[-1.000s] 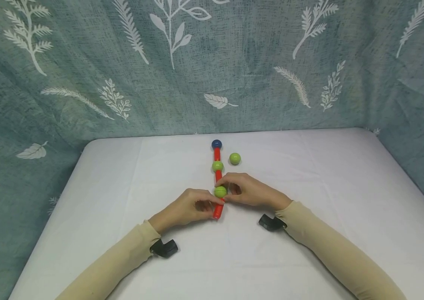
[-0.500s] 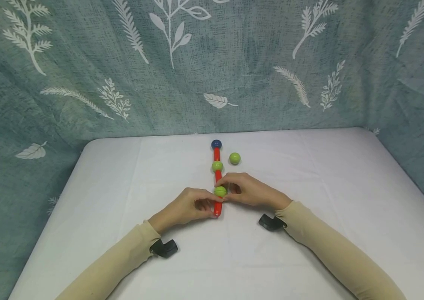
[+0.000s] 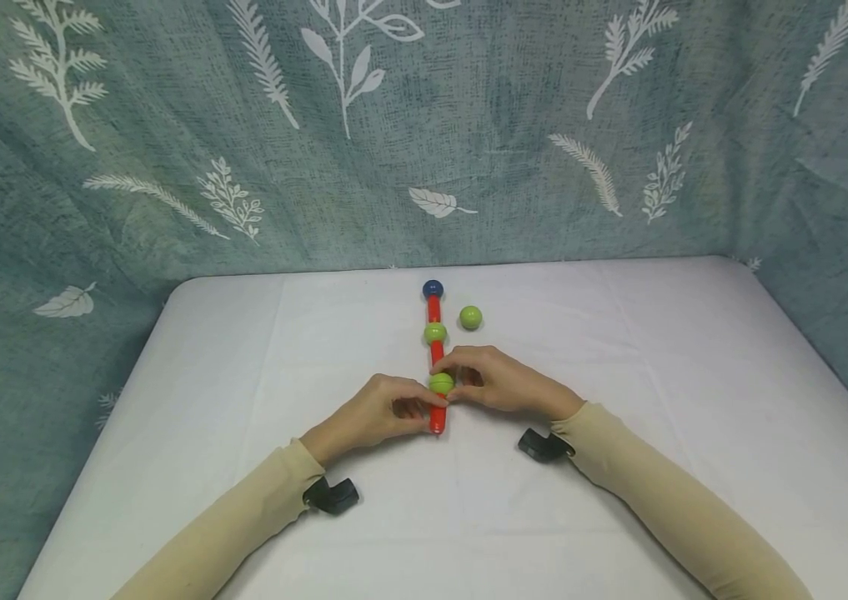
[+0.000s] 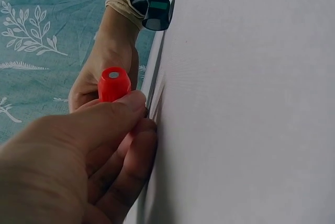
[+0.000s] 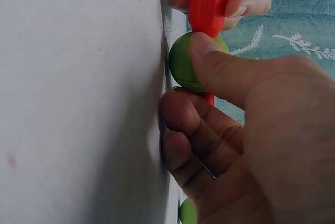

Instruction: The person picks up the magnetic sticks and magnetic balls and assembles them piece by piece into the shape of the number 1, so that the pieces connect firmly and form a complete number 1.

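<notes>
A straight chain of red rods and balls lies on the table. From its far end come a blue ball (image 3: 433,289), a red rod (image 3: 434,309), a green ball (image 3: 434,333), another red rod (image 3: 436,353) and a nearer green ball (image 3: 441,383). My right hand (image 3: 502,383) holds that nearer ball between thumb and fingers. The nearest red rod (image 3: 438,419) is pinched by my left hand (image 3: 378,412). In the left wrist view this red magnetic rod (image 4: 114,85) shows a small metal disc in its free end. The right wrist view has its other end touching the green ball (image 5: 183,64).
A loose green ball (image 3: 471,317) sits right of the chain, beyond my right hand. The white-covered table (image 3: 581,533) ends at the back against a green leaf-patterned curtain (image 3: 499,217). Black wrist cameras (image 3: 331,496) hang under both sleeves.
The nearest red rod was slanted toward the lower left and now stands more nearly in line with the chain. My left fingers shifted slightly with it. The right hand has kept its place.
</notes>
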The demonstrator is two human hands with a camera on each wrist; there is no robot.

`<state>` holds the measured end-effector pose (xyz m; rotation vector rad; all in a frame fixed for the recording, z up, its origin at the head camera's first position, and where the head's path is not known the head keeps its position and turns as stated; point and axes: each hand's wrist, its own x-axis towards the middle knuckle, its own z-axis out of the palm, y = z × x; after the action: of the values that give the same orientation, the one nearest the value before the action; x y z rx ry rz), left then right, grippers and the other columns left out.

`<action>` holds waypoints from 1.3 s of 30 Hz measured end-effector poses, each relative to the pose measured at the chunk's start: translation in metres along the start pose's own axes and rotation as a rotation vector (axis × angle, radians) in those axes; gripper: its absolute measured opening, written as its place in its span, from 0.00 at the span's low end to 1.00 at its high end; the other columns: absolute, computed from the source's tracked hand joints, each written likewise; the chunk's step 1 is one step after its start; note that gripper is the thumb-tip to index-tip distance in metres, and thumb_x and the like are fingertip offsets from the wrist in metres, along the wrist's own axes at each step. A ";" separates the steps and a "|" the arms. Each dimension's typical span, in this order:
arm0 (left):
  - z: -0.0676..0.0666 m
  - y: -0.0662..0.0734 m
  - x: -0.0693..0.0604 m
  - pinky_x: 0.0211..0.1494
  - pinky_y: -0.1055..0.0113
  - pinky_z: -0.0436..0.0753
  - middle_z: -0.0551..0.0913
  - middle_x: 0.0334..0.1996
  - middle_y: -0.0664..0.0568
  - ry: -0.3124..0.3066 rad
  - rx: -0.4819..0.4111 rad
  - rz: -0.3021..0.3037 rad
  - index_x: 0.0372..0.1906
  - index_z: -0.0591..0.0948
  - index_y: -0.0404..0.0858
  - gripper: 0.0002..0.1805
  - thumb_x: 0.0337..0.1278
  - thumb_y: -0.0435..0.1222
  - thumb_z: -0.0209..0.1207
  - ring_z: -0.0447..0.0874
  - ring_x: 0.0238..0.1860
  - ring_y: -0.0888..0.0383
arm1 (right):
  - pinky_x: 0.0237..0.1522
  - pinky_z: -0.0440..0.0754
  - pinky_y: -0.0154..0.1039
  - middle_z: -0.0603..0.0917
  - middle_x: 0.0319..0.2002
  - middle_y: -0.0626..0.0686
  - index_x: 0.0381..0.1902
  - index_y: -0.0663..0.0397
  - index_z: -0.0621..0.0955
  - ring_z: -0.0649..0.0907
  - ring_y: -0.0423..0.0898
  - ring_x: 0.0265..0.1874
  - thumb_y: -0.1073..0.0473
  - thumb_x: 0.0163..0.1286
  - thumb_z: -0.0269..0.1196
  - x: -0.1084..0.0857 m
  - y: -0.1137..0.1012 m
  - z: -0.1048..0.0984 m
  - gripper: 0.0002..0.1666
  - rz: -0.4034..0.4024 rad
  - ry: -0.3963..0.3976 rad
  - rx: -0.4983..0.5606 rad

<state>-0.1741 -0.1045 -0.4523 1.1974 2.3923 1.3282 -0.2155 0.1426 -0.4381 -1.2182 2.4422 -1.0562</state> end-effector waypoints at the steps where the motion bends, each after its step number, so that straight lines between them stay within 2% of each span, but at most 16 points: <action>1: 0.000 0.000 0.000 0.38 0.73 0.84 0.88 0.39 0.58 -0.001 0.002 0.001 0.49 0.86 0.44 0.18 0.51 0.34 0.71 0.82 0.32 0.68 | 0.31 0.74 0.33 0.81 0.39 0.40 0.53 0.41 0.81 0.74 0.39 0.29 0.53 0.62 0.70 0.000 0.000 0.000 0.21 -0.002 0.000 0.002; 8: -0.001 0.000 0.001 0.37 0.72 0.83 0.88 0.39 0.57 -0.009 -0.022 -0.010 0.49 0.86 0.44 0.18 0.50 0.33 0.71 0.81 0.31 0.68 | 0.31 0.74 0.32 0.81 0.40 0.39 0.53 0.42 0.81 0.74 0.39 0.29 0.54 0.62 0.70 0.000 0.000 0.000 0.21 -0.015 0.002 0.007; 13: 0.000 -0.001 0.002 0.37 0.72 0.83 0.87 0.39 0.56 -0.014 -0.037 0.006 0.49 0.86 0.43 0.18 0.50 0.32 0.71 0.81 0.31 0.67 | 0.31 0.74 0.31 0.81 0.40 0.39 0.53 0.42 0.81 0.74 0.39 0.28 0.53 0.62 0.70 -0.001 0.003 0.001 0.21 -0.025 0.009 0.014; 20: 0.000 -0.001 0.001 0.38 0.72 0.83 0.88 0.39 0.58 -0.019 0.011 0.039 0.49 0.86 0.43 0.17 0.52 0.34 0.70 0.80 0.32 0.67 | 0.33 0.75 0.33 0.82 0.40 0.40 0.55 0.41 0.81 0.74 0.39 0.30 0.53 0.62 0.70 -0.001 0.005 0.002 0.22 -0.028 0.002 0.019; 32: 0.001 0.003 0.006 0.41 0.74 0.83 0.89 0.38 0.57 -0.032 0.056 0.044 0.47 0.87 0.41 0.16 0.52 0.36 0.71 0.81 0.35 0.69 | 0.35 0.76 0.33 0.82 0.41 0.42 0.55 0.44 0.80 0.75 0.40 0.31 0.56 0.64 0.68 -0.001 0.005 0.002 0.20 -0.041 0.000 0.032; 39: 0.002 0.005 0.006 0.40 0.74 0.82 0.88 0.39 0.59 -0.040 0.066 0.017 0.48 0.87 0.43 0.16 0.51 0.37 0.71 0.79 0.34 0.69 | 0.36 0.77 0.33 0.82 0.43 0.42 0.55 0.44 0.80 0.75 0.40 0.32 0.58 0.65 0.68 -0.002 0.004 0.001 0.20 -0.034 -0.009 0.026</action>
<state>-0.1744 -0.0970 -0.4483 1.2521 2.4212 1.2266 -0.2163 0.1449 -0.4422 -1.2585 2.4017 -1.0853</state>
